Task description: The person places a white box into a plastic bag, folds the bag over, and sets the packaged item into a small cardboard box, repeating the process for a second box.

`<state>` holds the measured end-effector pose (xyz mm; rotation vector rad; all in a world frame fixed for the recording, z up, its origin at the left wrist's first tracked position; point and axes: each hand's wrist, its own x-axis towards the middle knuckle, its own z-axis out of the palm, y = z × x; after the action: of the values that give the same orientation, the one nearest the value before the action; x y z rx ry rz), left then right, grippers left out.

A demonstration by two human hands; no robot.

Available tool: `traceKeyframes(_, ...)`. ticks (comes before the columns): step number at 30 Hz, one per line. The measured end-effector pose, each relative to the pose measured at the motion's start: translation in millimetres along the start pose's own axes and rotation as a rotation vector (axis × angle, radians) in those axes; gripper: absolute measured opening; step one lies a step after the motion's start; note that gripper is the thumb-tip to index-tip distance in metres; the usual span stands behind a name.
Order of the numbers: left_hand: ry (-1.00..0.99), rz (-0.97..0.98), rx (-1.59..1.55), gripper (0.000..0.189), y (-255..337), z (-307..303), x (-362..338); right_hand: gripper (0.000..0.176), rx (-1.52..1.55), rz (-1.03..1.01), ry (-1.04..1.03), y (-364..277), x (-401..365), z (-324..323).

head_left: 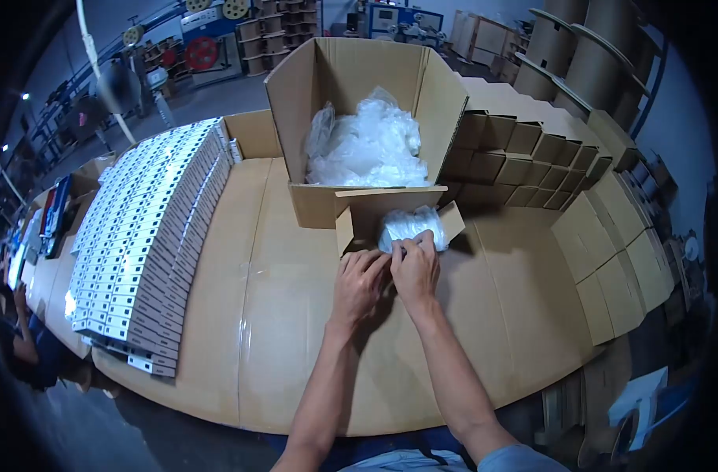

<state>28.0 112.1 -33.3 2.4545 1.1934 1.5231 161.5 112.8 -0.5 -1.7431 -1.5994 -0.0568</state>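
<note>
Workshop around cardboard-covered table, left hand and right hand at small carton, each grip unclear.

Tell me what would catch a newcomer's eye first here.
Probably the big open carton at the back of the table, holding crumpled clear plastic. Next, the long stack of white pieces with dark squares on the left. Then the left hand and right hand, close together at a small open carton with a plastic-wrapped bundle in its opening.
</note>
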Motion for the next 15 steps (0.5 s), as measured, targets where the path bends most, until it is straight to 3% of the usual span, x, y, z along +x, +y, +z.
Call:
traceKeyframes(2,0.012,0.005,0.032,0.029,0.1,2.0,1.2,0.026,-0.069,-0.044,0.086,-1.8,-9.1,-5.7)
traceKeyframes(7,0.001,-0.009,0.004,0.028,-1.3,4.1,-1.0,0.044,-0.103,0.038,-0.029,4.5,-33.2,-4.1)
traceKeyframes(14,-0.009,-0.032,-0.035,0.029,1.5,4.2,0.9,0.047,-0.052,-0.018,0.023,11.4,-39.4,6.7)
traceKeyframes(15,0.063,-0.031,-0.076,0.031,2.4,7.6,1.6,0.048,-0.057,-0.001,0.001,11.2,-40.3,3.1)
